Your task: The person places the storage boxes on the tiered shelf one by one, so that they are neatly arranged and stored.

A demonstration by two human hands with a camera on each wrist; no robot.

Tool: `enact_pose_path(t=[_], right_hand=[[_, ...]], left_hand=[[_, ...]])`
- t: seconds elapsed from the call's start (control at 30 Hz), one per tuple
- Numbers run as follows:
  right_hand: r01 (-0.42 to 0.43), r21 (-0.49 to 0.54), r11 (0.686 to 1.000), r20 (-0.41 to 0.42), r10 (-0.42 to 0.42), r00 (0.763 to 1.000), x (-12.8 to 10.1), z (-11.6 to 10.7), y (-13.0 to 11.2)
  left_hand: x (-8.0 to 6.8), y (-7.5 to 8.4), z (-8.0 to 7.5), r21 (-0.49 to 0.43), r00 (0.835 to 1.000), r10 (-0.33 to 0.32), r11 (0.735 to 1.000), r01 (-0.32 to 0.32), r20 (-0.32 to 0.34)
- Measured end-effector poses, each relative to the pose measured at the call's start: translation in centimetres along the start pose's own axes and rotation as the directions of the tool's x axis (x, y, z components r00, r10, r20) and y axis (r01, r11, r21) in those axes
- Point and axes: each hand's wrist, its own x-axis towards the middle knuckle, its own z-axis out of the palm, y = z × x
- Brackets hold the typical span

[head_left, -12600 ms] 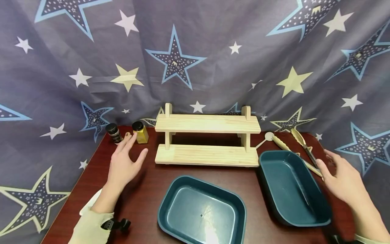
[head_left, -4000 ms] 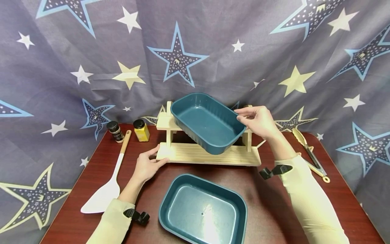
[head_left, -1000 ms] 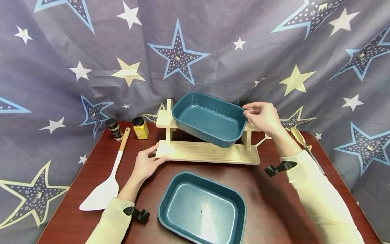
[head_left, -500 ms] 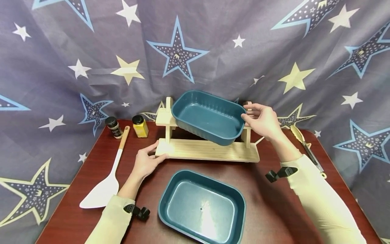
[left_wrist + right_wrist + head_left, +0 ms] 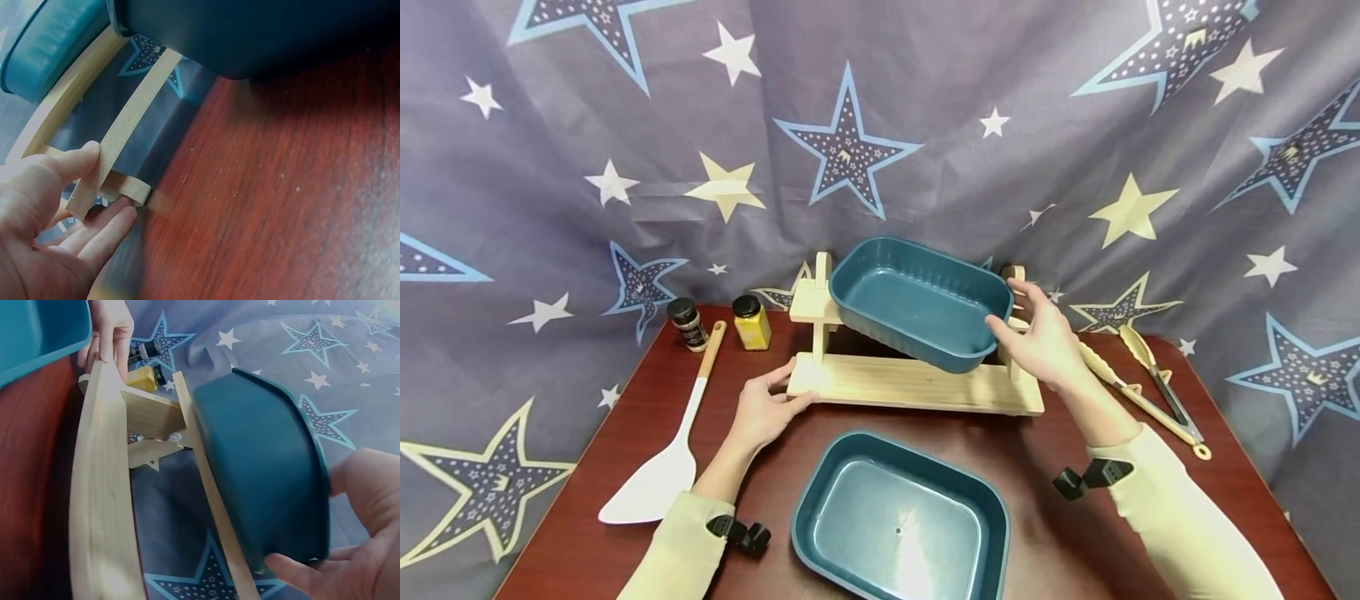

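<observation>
A two-tier wooden shelf rack (image 5: 917, 385) stands at the back of the table. My left hand (image 5: 762, 410) pinches the left end of its lower board, thumb on top and fingers underneath, as the left wrist view shows. A dark teal plastic bin (image 5: 917, 312) rests on the upper board, askew, with its front right corner jutting over the edge. At the bin's right end is my right hand (image 5: 1043, 337), its thumb and fingers spread and touching the corner in the right wrist view (image 5: 369, 531). A second teal bin (image 5: 831, 467) lies on the table in front.
At left are a white spatula (image 5: 658, 479) with a wooden handle, a black-capped spice jar (image 5: 688, 327) and a yellow bottle (image 5: 752, 325). Tongs (image 5: 1161, 375) and a cream-handled utensil (image 5: 1142, 404) lie at right. A star-printed curtain (image 5: 925, 200) hangs close behind the rack.
The right hand has carried the bin from the table's right side onto the rack's upper board; its fingers have since spread. The left hand has moved from near the spice jars to the rack.
</observation>
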Motion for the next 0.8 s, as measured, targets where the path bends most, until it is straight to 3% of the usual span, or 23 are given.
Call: enact_pose_path(t=[0.13, 0.47, 0.8], right_hand=[[-0.003, 0.010, 1.000, -0.072, 0.003, 0.997, 0.3, 0.1, 0.3], [-0.018, 0.043, 0.999, -0.116, 0.023, 0.993, 1.9, 0.2, 0.4], [-0.020, 0.037, 0.999, -0.111, 0.024, 0.994, 0.4, 0.6, 0.3]], left_hand=[[0.2, 0.0, 0.2, 0.000, 1.000, 0.020, 1.000, -0.020, 0.001], [-0.1, -0.1, 0.0, -0.017, 1.000, 0.003, 1.000, -0.003, 0.009], [-0.1, -0.2, 0.0, 0.000, 1.000, 0.002, 1.000, -0.002, 0.000]])
